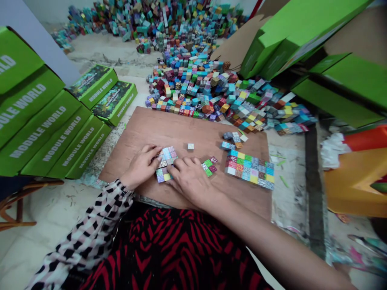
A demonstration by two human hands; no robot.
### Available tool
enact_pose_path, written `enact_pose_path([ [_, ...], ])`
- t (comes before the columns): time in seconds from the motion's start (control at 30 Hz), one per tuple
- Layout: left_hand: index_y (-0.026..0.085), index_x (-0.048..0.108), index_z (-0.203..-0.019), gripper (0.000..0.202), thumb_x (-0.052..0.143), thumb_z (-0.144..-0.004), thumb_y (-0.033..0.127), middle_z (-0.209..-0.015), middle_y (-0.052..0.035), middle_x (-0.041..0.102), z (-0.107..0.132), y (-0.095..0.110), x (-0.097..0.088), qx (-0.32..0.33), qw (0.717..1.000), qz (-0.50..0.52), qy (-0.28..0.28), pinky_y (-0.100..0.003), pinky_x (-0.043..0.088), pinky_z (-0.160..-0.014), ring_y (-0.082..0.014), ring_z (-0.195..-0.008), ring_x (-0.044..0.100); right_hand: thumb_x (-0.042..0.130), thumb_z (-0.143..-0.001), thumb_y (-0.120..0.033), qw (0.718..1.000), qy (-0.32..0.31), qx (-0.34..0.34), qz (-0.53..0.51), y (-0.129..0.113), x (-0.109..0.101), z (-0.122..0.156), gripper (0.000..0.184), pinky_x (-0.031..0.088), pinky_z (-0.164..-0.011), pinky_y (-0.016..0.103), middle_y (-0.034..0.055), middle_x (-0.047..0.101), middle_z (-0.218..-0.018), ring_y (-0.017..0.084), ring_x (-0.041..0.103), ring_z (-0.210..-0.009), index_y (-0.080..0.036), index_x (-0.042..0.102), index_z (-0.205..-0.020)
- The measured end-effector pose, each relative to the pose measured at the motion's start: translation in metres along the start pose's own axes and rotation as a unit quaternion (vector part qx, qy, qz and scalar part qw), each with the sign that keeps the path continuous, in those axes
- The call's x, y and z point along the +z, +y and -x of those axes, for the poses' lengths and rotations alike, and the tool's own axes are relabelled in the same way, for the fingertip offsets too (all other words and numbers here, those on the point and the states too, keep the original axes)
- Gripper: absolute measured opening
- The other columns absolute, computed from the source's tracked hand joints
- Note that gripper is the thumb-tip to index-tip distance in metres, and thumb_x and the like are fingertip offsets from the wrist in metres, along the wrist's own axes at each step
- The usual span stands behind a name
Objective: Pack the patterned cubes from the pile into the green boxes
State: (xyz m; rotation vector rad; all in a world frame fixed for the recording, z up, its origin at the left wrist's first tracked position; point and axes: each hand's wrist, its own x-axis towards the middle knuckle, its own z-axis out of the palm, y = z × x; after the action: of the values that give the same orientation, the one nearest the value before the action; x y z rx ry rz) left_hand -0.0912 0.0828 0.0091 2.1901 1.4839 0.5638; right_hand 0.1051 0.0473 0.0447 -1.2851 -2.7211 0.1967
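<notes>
a: item in hand?
b: patterned cube slab on plywood board; left hand curled against it, right hand spread over its edge.
a: nearest loose piece?
b: one pale cube, just ahead.

Cubes: small cubes, printed multicoloured faces, smooth, low sheen; base material too small to tell.
Board: plywood board, bare brown wood, unpainted, fine grain, matt.
Boxes: green cardboard boxes, printed card, smooth, soft gloss.
Flap: brown cardboard flap, raw and uncoated, matt.
Floor: concrete floor, rough, scuffed, stained, matt.
Sleeve: patterned cloth sleeve, thin woven fabric, smooth, soft sheen.
Lap: red-and-black cloth garment, soft fabric, matt.
Container: yellow-orange plastic container, moulded, smooth, glossy.
Chair: wooden chair frame, curved brown wood, low sheen.
</notes>
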Motion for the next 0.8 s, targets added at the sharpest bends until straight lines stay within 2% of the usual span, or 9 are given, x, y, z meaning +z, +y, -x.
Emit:
enact_pose_path([
  [0.1, 0.019, 0.058, -0.126, 0.039, 0.045, -0.091, 0.03, -0.125, -0.0104, 0.055, 0.0, -0.002, 0.001, -0.001, 1.0, 0.0, 0.001, -0.041, 0.043, -0.102, -0.0236, -0.117, 0.052, 0.059, -0.089, -0.038, 1.0, -0.016, 0.012, -0.009, 0.001, -0.002, 0.0, 0.031, 0.032, -0.077, 0.037, 0.0107, 0.062, -0.102, 0.025, 0.053, -0.094, -0.017, 0.063, -0.112],
  [0.2, 0.02, 0.052, -0.132, 0.043, 0.042, -0.093, 0.036, -0.128, -0.0101, 0.054, 0.002, -0.001, -0.001, -0.005, 1.0, 0.003, -0.003, -0.041, 0.041, -0.103, -0.0229, -0.12, 0.051, 0.068, -0.081, -0.042, 0.999, -0.023, 0.031, -0.036, 0.008, -0.008, 0.001, 0.054, 0.035, -0.08, 0.038, 0.0137, 0.058, -0.114, 0.027, 0.052, -0.101, -0.018, 0.054, -0.127],
  [0.27, 0.018, 0.043, -0.139, 0.061, 0.05, -0.088, 0.05, -0.134, -0.0126, 0.05, 0.005, 0.002, -0.005, -0.005, 0.999, -0.013, -0.029, -0.043, 0.038, -0.105, -0.0262, -0.125, 0.047, 0.071, -0.077, -0.047, 0.997, -0.033, 0.039, -0.057, 0.016, -0.013, 0.0, 0.07, 0.037, -0.083, 0.04, 0.0158, 0.053, -0.124, 0.029, 0.05, -0.107, -0.018, 0.046, -0.136],
  [0.33, 0.016, 0.034, -0.144, 0.091, 0.062, -0.073, 0.065, -0.141, -0.0165, 0.043, 0.008, 0.006, -0.01, -0.005, 0.996, -0.044, -0.072, -0.05, 0.034, -0.107, -0.0326, -0.13, 0.04, 0.07, -0.075, -0.05, 0.996, -0.05, 0.028, -0.065, 0.025, -0.018, -0.003, 0.08, 0.037, -0.087, 0.043, 0.0178, 0.047, -0.134, 0.032, 0.046, -0.114, -0.016, 0.039, -0.141],
  [0.37, 0.016, 0.03, -0.146, 0.104, 0.067, -0.064, 0.069, -0.143, -0.0179, 0.04, 0.01, 0.009, -0.012, -0.006, 0.994, -0.061, -0.09, -0.053, 0.032, -0.107, -0.0357, -0.131, 0.037, 0.07, -0.074, -0.051, 0.996, -0.059, 0.017, -0.063, 0.029, -0.019, -0.006, 0.084, 0.036, -0.09, 0.045, 0.0188, 0.044, -0.138, 0.034, 0.044, -0.117, -0.014, 0.037, -0.142],
  [0.43, 0.016, 0.024, -0.147, 0.117, 0.071, -0.055, 0.071, -0.145, -0.0189, 0.037, 0.012, 0.014, -0.014, -0.011, 0.99, -0.092, -0.109, -0.056, 0.031, -0.106, -0.0392, -0.131, 0.035, 0.07, -0.072, -0.053, 0.995, -0.075, -0.003, -0.058, 0.036, -0.019, -0.012, 0.089, 0.034, -0.094, 0.048, 0.0207, 0.039, -0.143, 0.036, 0.04, -0.121, -0.011, 0.036, -0.143],
  [0.53, 0.018, 0.023, -0.147, 0.115, 0.072, -0.056, 0.067, -0.142, -0.0175, 0.04, 0.013, 0.021, -0.014, -0.015, 0.986, -0.124, -0.112, -0.054, 0.034, -0.102, -0.0383, -0.125, 0.04, 0.069, -0.07, -0.051, 0.993, -0.094, -0.023, -0.063, 0.041, -0.015, -0.023, 0.091, 0.032, -0.095, 0.048, 0.021, 0.039, -0.144, 0.036, 0.04, -0.12, -0.008, 0.036, -0.143],
  [0.7, 0.015, 0.03, -0.143, 0.096, 0.068, -0.066, 0.058, -0.135, -0.0159, 0.046, 0.01, 0.024, -0.012, 0.005, 0.982, -0.148, -0.119, -0.049, 0.038, -0.098, -0.0335, -0.116, 0.046, 0.064, -0.074, -0.048, 0.99, -0.087, -0.042, -0.102, 0.043, -0.008, -0.032, 0.073, 0.033, -0.092, 0.045, 0.0168, 0.056, -0.125, 0.032, 0.045, -0.111, -0.011, 0.047, -0.134],
  [0.8, 0.013, 0.029, -0.144, 0.097, 0.065, -0.068, 0.06, -0.138, -0.0177, 0.044, 0.011, 0.023, -0.012, 0.008, 0.978, -0.172, -0.12, -0.049, 0.038, -0.097, -0.0346, -0.116, 0.045, 0.065, -0.074, -0.047, 0.99, -0.083, -0.035, -0.106, 0.041, -0.007, -0.029, 0.077, 0.033, -0.094, 0.047, 0.019, 0.051, -0.131, 0.033, 0.042, -0.117, -0.009, 0.043, -0.138],
])
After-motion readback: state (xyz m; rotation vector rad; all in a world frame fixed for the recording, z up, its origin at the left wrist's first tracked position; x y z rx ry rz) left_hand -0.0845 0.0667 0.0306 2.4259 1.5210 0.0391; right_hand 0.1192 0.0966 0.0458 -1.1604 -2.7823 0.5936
